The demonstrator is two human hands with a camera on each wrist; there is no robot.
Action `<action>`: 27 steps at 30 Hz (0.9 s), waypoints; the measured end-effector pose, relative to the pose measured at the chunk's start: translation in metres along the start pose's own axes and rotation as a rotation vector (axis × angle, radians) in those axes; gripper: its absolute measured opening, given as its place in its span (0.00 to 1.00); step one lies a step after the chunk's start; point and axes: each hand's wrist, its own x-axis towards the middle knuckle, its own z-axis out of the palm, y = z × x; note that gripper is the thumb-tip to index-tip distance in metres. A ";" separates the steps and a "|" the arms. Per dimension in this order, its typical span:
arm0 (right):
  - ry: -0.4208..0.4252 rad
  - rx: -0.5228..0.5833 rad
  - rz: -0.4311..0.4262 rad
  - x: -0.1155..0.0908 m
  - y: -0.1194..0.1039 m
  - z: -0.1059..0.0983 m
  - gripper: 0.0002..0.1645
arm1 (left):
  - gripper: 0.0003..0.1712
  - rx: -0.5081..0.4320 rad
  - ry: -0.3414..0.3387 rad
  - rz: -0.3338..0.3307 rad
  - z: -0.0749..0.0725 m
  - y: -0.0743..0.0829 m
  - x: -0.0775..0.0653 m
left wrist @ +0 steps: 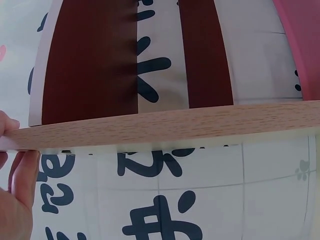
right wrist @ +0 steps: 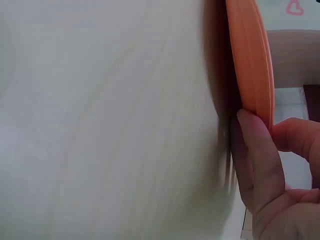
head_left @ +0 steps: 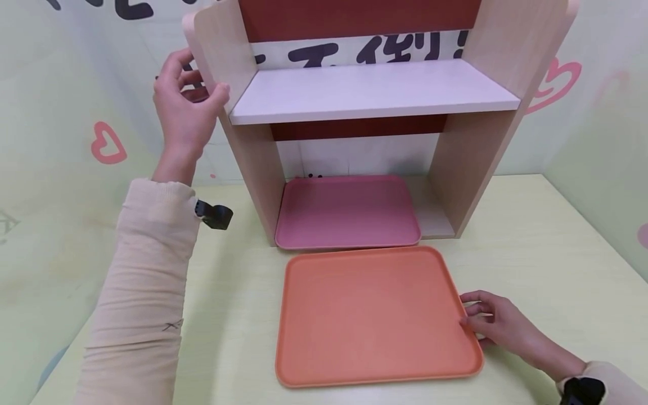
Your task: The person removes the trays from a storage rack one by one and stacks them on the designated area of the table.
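My left hand (head_left: 184, 107) grips the front edge of the left side panel of a wooden shelf unit (head_left: 304, 115), near its upper part. In the left wrist view the fingers and thumb lie on both sides of that panel (left wrist: 165, 125). My right hand (head_left: 501, 326) pinches the right rim of an orange tray (head_left: 374, 315), thumb on top and fingers below, as the right wrist view shows the tray edge (right wrist: 252, 60) between them. A pink tray (head_left: 349, 214) lies inside the lower compartment, against its left side, just behind the orange one.
The shelf unit stands on a pale wooden table (head_left: 531, 242) against a printed wall. A strip of the unit's bottom board (head_left: 430, 208) shows right of the pink tray. A white middle shelf (head_left: 374, 90) spans the unit above.
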 end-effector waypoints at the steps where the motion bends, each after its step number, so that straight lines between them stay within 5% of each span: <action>1: 0.001 0.001 -0.006 0.000 0.001 0.000 0.31 | 0.27 -0.001 0.000 0.002 0.000 -0.001 0.000; 18: 0.052 -0.053 -0.065 0.010 -0.002 0.004 0.27 | 0.27 -0.024 -0.001 0.008 0.000 0.001 -0.002; 27: 0.088 -0.198 -0.119 0.015 -0.007 0.006 0.27 | 0.27 -0.028 -0.002 0.020 0.000 -0.002 0.001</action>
